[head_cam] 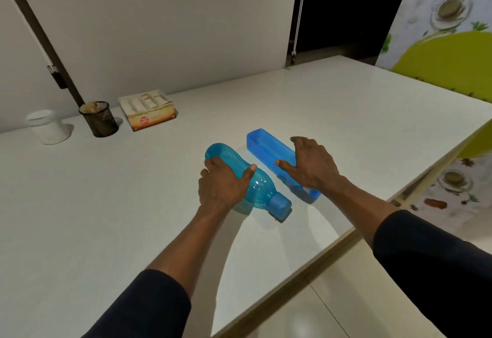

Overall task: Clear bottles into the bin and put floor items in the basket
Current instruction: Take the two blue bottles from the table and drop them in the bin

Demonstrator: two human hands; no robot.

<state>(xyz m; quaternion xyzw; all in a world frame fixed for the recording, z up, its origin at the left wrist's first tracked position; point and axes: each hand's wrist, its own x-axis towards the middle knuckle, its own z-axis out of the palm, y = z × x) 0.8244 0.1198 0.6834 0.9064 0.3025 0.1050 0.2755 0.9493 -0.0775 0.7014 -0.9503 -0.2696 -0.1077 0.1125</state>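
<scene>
Round bottle (262, 187) lies on surface (106, 204), left hand (221, 186) grip grasping it; square bottle (262, 148) just beside it, right hand (310, 166) resting on top, grip released.

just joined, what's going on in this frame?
A person is at a white table where two blue bottles lie on their sides near the edge. The left hand grips the round blue bottle, fingers curled round its body. The right hand is laid over the rectangular blue bottle; whether it grips yet is unclear. Neither bottle looks lifted. No bin or basket is in view.
</scene>
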